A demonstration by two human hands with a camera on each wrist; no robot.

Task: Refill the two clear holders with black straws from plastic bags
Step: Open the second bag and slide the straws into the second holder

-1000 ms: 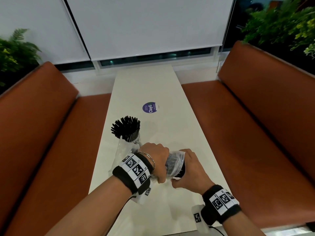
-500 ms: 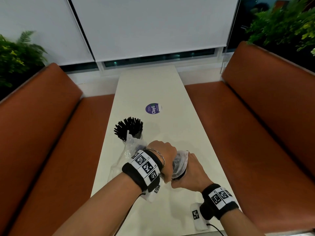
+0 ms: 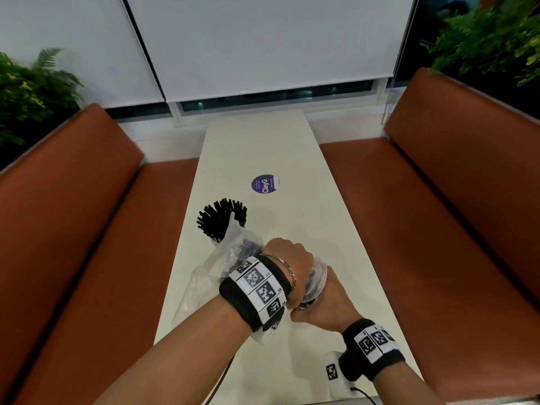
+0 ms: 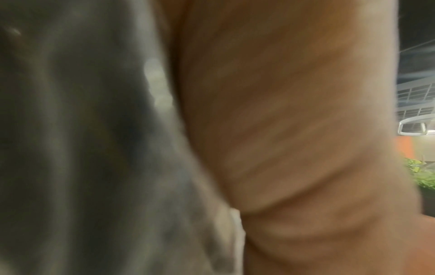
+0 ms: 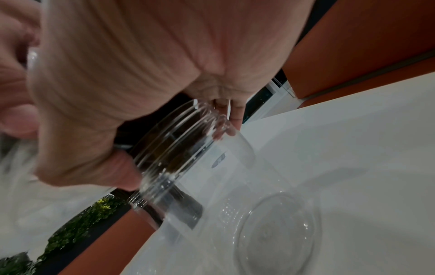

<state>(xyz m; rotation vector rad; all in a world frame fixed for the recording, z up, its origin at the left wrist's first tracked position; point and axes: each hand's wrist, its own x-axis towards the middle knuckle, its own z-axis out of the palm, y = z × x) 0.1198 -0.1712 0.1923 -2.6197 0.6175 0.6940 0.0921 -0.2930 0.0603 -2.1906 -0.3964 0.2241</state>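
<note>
Near the table's front, my left hand [image 3: 289, 264] grips a clear plastic bag of black straws [image 3: 204, 285]. The bag's loose end trails to the left and rises behind my wrist. Against it, my right hand [image 3: 324, 305] grips a tilted clear holder [image 5: 188, 158], with dark straw ends showing inside it. In the head view only a sliver of that holder [image 3: 317, 283] shows between the hands. Farther back on the left, a fan of black straws [image 3: 222, 219] stands up; the bag hides the holder under it. The left wrist view is a blur of bag [image 4: 82, 148] and palm [image 4: 294, 130].
The narrow white table [image 3: 263, 147] runs away from me between two orange-brown benches [image 3: 73, 229] [image 3: 438, 229]. A round purple sticker [image 3: 264, 184] lies at mid-table. A small white tagged block [image 3: 333, 372] with a cable sits at the near edge. Plants stand behind both benches.
My left hand has pressed closer over the right hand and the holder. The bag's loose end has lifted and now covers the base of the standing straws.
</note>
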